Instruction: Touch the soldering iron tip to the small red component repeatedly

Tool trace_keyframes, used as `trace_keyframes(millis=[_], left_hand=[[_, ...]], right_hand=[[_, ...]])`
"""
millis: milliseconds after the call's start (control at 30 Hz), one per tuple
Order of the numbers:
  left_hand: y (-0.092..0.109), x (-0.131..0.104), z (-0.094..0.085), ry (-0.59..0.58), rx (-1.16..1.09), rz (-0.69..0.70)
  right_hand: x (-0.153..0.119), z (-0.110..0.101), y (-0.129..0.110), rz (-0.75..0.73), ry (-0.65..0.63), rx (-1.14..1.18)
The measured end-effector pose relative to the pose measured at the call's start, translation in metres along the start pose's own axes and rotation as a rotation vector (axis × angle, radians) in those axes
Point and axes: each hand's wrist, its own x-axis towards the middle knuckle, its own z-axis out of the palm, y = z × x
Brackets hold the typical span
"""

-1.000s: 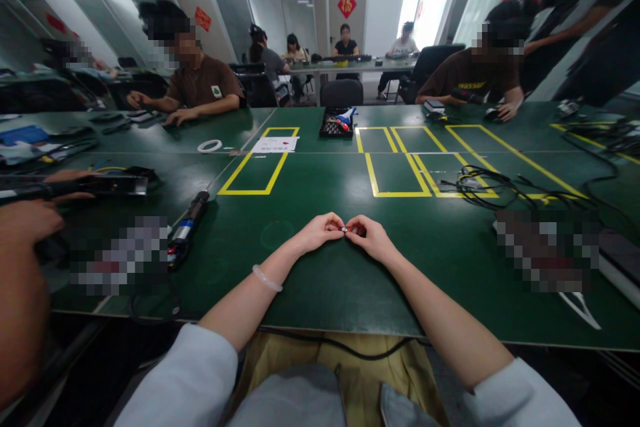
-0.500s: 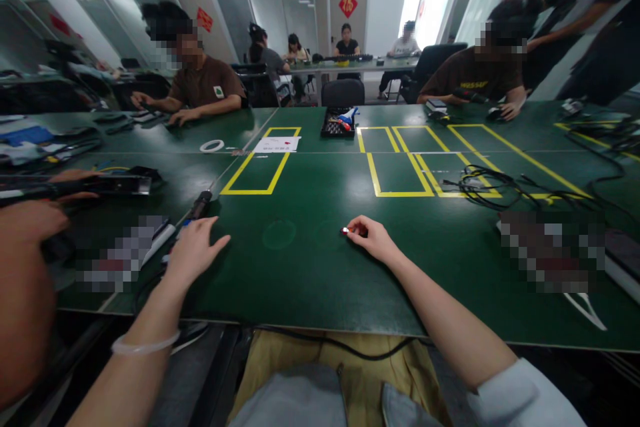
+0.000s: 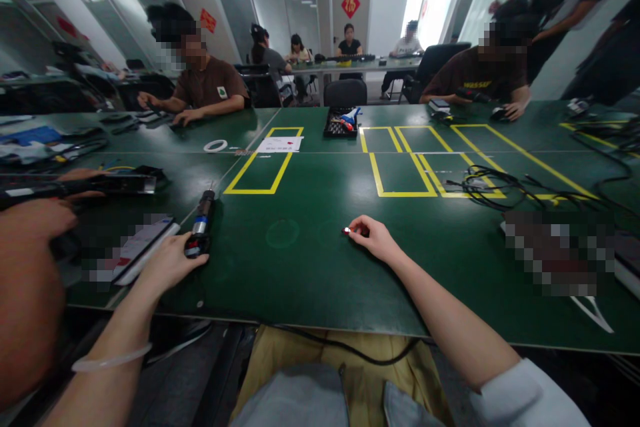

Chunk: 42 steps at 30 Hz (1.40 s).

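Pen-shaped tool (image 3: 201, 221), black w/ a blue band, is at the green table (image 3: 300, 287), thin end aimed at the far side. L hand (image 3: 173, 257) is on its near end, thumb one side, fingers the other, closed round it AFAICT; can't tell if it's lifted at all. R hand (image 3: 373, 237), well to the right of the tool, has thumb & fingers pinched on a tiny red piece (image 3: 346, 231), too small to make out. So the tool's right at the L hand & well apart from the R.

Step in hand, I'd say: L takes the tool while R minds the piece. Next move prob. calls for a firm hold on the tool body & a tight pinch on R's side, since a bit that small could drop easily.

Just left of the tool, a flat white-edged item (image 3: 155, 233), partly blurred; past that, a co-worker's hand (image 3: 57, 215). Beyond the tool & a bit right, a white card (image 3: 281, 145), then farther right a black tray (image 3: 333, 129) w/ blue & red stuff in it. Far right of the tool, tangled black cables (image 3: 475, 181)
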Motion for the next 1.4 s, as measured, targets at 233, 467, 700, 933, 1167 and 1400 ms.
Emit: trace_keyframes(millis=[233, 467, 700, 933, 1167, 1400], left_hand=[[0.062, -0.005, 0.008, -0.048, -0.021, 0.084], [0.174, -0.024, 0.003, -0.056, -0.095, 0.288], [0.265, -0.039, 0.012, -0.062, -0.256, 0.505], [0.304, -0.052, 0.016, -0.099, -0.344, 0.626], [0.310, -0.059, 0.014, -0.018, -0.155, 0.632], [0.320, -0.062, 0.011, 0.041, -0.117, 0.611]], right_hand=[[0.001, 0.003, -0.002, 0.001, 0.000, 0.011], [0.001, 0.000, 0.001, 0.003, 0.009, -0.011], [0.001, -0.004, 0.007, -0.049, 0.048, 0.018], [0.001, -0.007, 0.017, -0.140, 0.097, -0.087], [0.002, -0.007, 0.016, -0.119, 0.085, -0.102], [-0.001, -0.009, 0.009, -0.095, 0.103, -0.096]])
